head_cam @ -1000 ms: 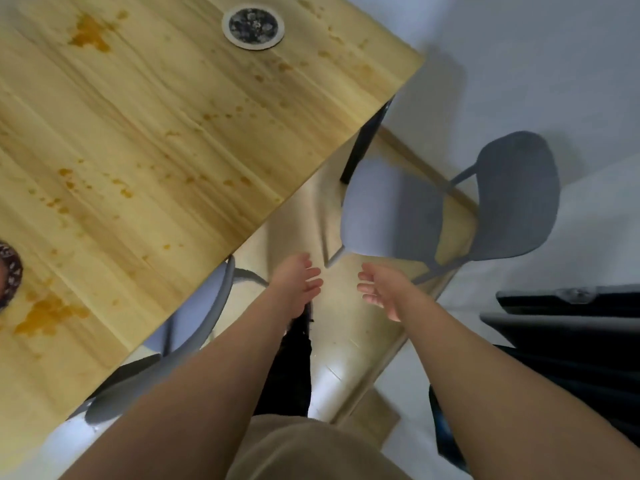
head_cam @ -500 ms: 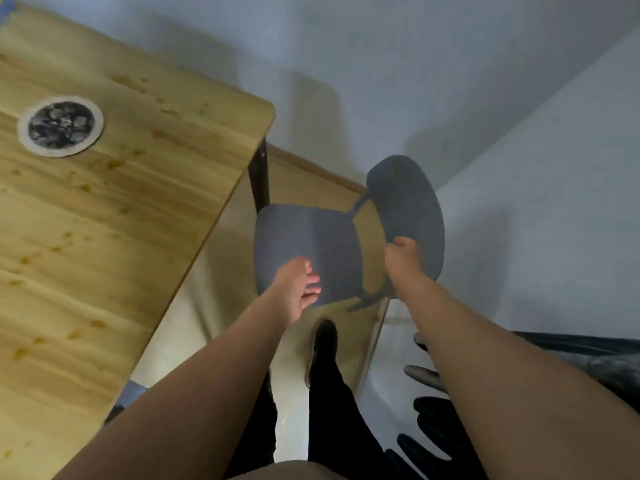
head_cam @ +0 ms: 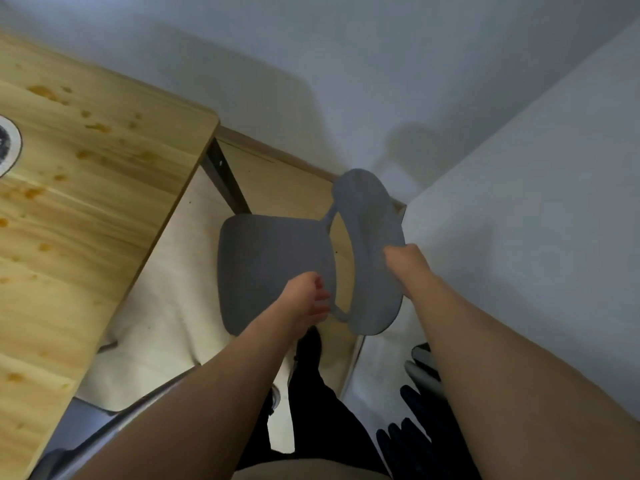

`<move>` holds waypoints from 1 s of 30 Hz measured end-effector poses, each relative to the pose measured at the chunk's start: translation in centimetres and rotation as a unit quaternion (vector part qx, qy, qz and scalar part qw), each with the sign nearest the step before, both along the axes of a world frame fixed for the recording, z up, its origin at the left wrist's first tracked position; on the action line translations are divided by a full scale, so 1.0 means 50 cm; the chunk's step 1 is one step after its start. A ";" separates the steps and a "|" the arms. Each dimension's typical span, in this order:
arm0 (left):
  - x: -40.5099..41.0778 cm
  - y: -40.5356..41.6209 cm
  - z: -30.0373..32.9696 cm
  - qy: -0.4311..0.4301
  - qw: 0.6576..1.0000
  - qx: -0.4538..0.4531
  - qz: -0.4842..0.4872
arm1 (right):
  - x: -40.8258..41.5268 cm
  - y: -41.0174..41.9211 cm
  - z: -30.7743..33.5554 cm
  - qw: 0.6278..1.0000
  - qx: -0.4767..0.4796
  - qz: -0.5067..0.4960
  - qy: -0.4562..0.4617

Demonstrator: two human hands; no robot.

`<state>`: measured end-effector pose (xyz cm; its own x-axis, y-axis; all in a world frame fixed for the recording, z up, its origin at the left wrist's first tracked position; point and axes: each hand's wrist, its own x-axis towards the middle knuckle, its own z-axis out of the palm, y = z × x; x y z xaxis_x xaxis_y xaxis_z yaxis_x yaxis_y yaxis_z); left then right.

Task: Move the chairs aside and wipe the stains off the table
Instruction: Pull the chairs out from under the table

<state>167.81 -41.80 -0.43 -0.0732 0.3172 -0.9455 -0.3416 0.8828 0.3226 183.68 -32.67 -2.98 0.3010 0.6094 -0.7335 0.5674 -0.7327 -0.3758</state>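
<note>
Now the grey chair (head_cam: 273, 271) is held in both grips, right hand (head_cam: 403, 259) newly closed on its backrest (head_cam: 372, 251), left hand (head_cam: 306, 294) curled at the seat edge, while the tabletop (head_cam: 86, 202) stains (head_cam: 45, 93) are left unwiped.

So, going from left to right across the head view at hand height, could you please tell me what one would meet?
Stained wooden table → grey chair seat → left hand at the seat's rear edge → chair backrest → right hand gripping the backrest → white wall.

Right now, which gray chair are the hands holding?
The gray chair near the wall corner: the right hand grips its backrest and the left hand its seat. The other chair, tucked under the table, goes untouched.
</note>
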 end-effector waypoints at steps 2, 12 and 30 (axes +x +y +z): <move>0.011 -0.002 -0.003 0.009 0.997 -0.031 -0.065 | -0.011 0.005 0.013 0.999 -0.024 0.022 0.002; -0.085 -0.101 0.001 -0.066 0.980 -0.179 -0.060 | -0.206 0.004 0.090 0.959 -0.196 0.162 0.123; -0.331 -0.284 -0.036 -0.144 0.717 0.009 0.682 | -0.600 -0.119 0.112 0.942 -0.157 0.204 0.216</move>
<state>151.29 -55.99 -2.25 -0.1287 0.1480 -0.9806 -0.9378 -0.3396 0.0719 153.69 -38.64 2.65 -0.2780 0.3427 -0.8974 0.6695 -0.6008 -0.4368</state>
